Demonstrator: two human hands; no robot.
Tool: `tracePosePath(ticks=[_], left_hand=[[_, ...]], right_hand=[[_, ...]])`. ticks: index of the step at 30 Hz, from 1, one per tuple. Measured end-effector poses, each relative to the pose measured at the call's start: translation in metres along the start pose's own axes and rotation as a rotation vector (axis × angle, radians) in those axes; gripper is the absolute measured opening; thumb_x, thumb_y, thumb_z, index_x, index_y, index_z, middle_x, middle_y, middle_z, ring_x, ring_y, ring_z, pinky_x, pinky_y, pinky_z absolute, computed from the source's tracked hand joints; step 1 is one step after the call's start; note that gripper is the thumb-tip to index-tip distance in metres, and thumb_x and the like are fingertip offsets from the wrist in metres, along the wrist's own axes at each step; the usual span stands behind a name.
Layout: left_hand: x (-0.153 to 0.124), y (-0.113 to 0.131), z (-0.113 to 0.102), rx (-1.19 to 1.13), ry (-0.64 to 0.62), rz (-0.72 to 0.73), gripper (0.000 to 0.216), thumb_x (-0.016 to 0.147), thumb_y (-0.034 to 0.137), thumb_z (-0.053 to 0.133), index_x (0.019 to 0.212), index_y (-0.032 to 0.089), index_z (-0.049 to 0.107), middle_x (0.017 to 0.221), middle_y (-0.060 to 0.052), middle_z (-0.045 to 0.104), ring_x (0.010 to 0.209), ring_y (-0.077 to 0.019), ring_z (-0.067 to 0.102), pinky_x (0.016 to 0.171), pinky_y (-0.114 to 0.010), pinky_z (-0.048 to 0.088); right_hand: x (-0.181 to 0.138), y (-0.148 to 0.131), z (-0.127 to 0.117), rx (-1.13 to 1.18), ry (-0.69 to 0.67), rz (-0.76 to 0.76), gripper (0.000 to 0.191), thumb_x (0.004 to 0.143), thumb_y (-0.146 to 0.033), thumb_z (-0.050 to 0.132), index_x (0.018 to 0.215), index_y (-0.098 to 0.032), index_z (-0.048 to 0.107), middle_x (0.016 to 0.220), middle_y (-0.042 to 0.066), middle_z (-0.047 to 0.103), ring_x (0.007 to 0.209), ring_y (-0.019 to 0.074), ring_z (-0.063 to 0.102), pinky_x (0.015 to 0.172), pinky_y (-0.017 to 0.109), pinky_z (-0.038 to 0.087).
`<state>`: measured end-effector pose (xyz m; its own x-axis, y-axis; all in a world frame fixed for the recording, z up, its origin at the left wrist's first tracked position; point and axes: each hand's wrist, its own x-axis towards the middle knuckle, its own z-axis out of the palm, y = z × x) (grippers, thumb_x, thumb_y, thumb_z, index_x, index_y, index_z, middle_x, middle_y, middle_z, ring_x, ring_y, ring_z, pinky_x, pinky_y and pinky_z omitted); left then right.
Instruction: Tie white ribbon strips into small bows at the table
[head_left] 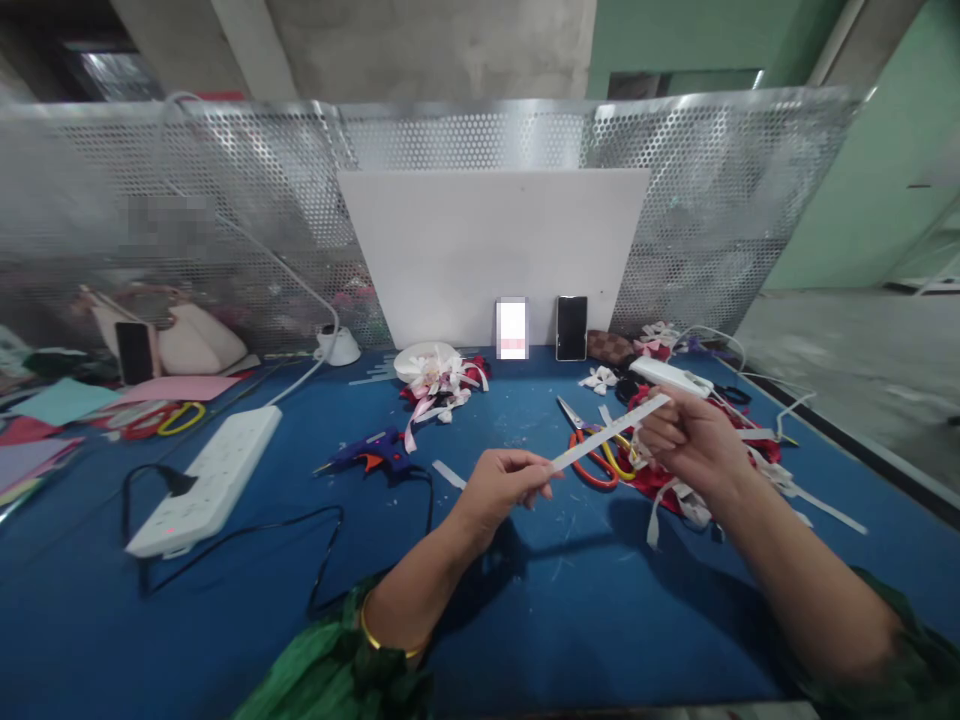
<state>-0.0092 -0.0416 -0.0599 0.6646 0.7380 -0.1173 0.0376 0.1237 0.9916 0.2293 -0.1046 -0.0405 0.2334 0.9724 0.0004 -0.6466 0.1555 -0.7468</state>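
A narrow white ribbon strip (604, 434) is stretched between my hands above the blue table. My left hand (508, 482) pinches its lower left end between thumb and fingers. At the upper right end, my right hand (684, 432) has its fingers closed on the strip. Behind the strip lie scissors with orange handles (596, 468) and a second pair with yellow handles, partly covered. Under and beside my right hand spreads a pile of red and white ribbon pieces (694, 500). A short white strip (448, 474) rests on the table near my left hand.
A blue glue gun (367, 453) lies left of my hands, its black cord trailing toward me. Farther left is a white power strip (214, 480). Ribbon bows (442, 380) sit by a white dish (416, 358). Phones lean against a white board (502, 250) at the back.
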Motion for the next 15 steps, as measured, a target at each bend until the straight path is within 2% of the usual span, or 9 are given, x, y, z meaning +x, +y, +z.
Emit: tracePosePath(ticks=[2,4,7,9,10,11,12,14,15], left_hand=[[0.0,0.0,0.001,-0.006,0.021,0.012,0.02,0.071,0.029,0.064,0.075,0.011,0.073,0.056,-0.003,0.06,0.045,-0.0062,0.042,0.046,-0.02,0.031],[0.0,0.0,0.002,-0.011,0.022,0.034,0.021,0.072,0.03,0.064,0.076,0.011,0.072,0.058,-0.003,0.061,0.045,-0.0061,0.042,0.046,-0.02,0.032],[0.0,0.0,0.002,-0.019,-0.014,0.049,0.022,0.075,0.032,0.062,0.077,0.011,0.071,0.06,-0.002,0.06,0.045,-0.0057,0.043,0.046,-0.02,0.033],[0.001,-0.002,0.003,-0.025,-0.031,0.049,0.024,0.078,0.034,0.06,0.077,0.012,0.069,0.059,-0.001,0.059,0.044,-0.005,0.042,0.046,-0.019,0.031],[0.001,-0.002,0.003,-0.024,-0.042,0.045,0.025,0.079,0.035,0.059,0.077,0.012,0.068,0.06,-0.001,0.059,0.044,-0.0046,0.042,0.046,-0.019,0.031],[0.001,-0.003,0.004,-0.019,-0.055,0.04,0.026,0.079,0.036,0.058,0.077,0.012,0.068,0.06,-0.001,0.058,0.044,-0.0044,0.042,0.045,-0.018,0.03],[0.001,-0.004,0.004,-0.011,-0.067,0.037,0.027,0.08,0.037,0.057,0.078,0.012,0.067,0.06,-0.001,0.058,0.043,-0.0042,0.041,0.045,-0.018,0.03],[0.0,-0.005,0.006,0.016,-0.095,0.032,0.03,0.08,0.04,0.057,0.075,0.012,0.066,0.06,-0.001,0.058,0.043,-0.0041,0.041,0.045,-0.018,0.03],[0.0,-0.006,0.006,0.03,-0.108,0.031,0.032,0.079,0.042,0.057,0.072,0.012,0.065,0.059,-0.001,0.057,0.043,-0.0041,0.041,0.045,-0.018,0.029]], right_hand=[[0.003,-0.006,-0.004,-0.049,0.039,-0.074,0.03,0.078,-0.018,0.057,0.059,-0.019,0.034,0.053,-0.008,0.019,0.043,0.0063,0.007,0.038,0.021,0.016],[0.007,-0.007,-0.008,-0.204,0.084,-0.122,0.032,0.078,-0.024,0.057,0.057,-0.02,0.033,0.052,-0.008,0.019,0.041,0.0065,0.01,0.038,0.022,0.018],[0.011,-0.002,-0.012,-0.698,0.263,-0.296,0.026,0.076,-0.035,0.059,0.062,-0.02,0.044,0.054,-0.004,0.036,0.045,0.0098,0.032,0.043,0.025,0.03],[0.01,0.005,-0.009,-1.096,0.385,-0.558,0.021,0.073,-0.037,0.063,0.08,-0.019,0.057,0.077,0.006,0.056,0.07,0.0192,0.052,0.061,0.032,0.043],[0.008,0.009,-0.005,-1.254,0.374,-0.681,0.027,0.073,-0.037,0.064,0.092,-0.018,0.06,0.094,0.01,0.06,0.087,0.0244,0.054,0.074,0.037,0.044],[0.005,0.015,-0.001,-1.368,0.297,-0.759,0.035,0.074,-0.037,0.063,0.104,-0.019,0.059,0.11,0.012,0.058,0.102,0.0277,0.051,0.085,0.041,0.041],[0.001,0.022,0.005,-1.429,0.155,-0.758,0.039,0.077,-0.037,0.061,0.111,-0.02,0.057,0.118,0.012,0.056,0.11,0.0284,0.048,0.092,0.042,0.038],[-0.009,0.038,0.016,-1.412,-0.204,-0.546,0.033,0.083,-0.037,0.054,0.112,-0.023,0.058,0.112,0.008,0.061,0.105,0.0244,0.054,0.091,0.038,0.04],[-0.014,0.045,0.021,-1.362,-0.317,-0.406,0.029,0.085,-0.038,0.053,0.108,-0.022,0.06,0.102,0.007,0.065,0.096,0.0221,0.058,0.084,0.034,0.044]])
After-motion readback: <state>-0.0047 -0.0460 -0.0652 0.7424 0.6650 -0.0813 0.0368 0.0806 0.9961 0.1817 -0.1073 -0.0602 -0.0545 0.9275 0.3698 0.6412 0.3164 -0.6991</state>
